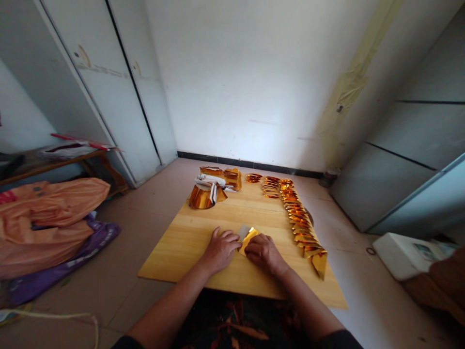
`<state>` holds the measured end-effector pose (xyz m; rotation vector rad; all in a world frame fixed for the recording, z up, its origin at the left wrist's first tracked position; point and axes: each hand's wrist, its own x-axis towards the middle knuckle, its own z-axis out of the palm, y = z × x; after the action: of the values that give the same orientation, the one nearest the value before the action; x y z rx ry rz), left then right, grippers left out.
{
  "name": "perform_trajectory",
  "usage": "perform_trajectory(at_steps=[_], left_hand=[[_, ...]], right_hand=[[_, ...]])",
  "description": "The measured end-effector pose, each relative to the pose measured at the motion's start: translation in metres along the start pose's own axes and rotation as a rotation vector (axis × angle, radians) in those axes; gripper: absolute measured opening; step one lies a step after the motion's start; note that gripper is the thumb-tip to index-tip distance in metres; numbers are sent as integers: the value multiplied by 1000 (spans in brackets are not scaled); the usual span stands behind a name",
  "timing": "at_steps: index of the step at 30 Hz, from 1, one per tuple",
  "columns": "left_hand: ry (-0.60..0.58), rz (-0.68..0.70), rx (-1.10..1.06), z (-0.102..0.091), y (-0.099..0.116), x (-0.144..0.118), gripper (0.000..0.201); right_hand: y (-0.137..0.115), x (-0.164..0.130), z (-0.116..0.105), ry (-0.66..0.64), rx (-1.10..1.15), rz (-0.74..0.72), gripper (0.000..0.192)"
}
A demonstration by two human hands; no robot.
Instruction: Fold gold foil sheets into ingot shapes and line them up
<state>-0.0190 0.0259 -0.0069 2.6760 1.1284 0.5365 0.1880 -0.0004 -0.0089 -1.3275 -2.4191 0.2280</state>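
Note:
A small sheet of gold foil paper (pixel 250 236), partly folded, lies on the wooden board in front of me, its pale grey-white backing showing at the left. My left hand (pixel 220 251) pinches its left edge, fingers bent together. From the other side, my right hand (pixel 266 254) presses curled fingers onto the gold part. Both hands hide some of the sheet's lower edge. Beyond them at the far left of the board stands a curved stack of gold foil sheets (pixel 201 198). A long overlapping row of folded gold foil pieces (pixel 298 218) runs along the right side.
The wooden board (pixel 174 247) is low over a tiled floor. More gold packets (pixel 232 178) and small folded bundles (pixel 253 178) sit along its far edge. Orange bags (pixel 54 208) lie left; a white box (pixel 403 254) and grey cabinet (pixel 399 160) are right.

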Motion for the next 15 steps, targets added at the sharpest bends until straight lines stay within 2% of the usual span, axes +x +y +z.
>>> perform_trajectory(at_steps=[9, 15], left_hand=[[35, -43, 2, 9, 0, -1, 19], [39, -64, -28, 10, 1, -2, 19]], right_hand=[[10, 0, 13, 88, 32, -25, 9], [13, 7, 16, 75, 70, -43, 15]])
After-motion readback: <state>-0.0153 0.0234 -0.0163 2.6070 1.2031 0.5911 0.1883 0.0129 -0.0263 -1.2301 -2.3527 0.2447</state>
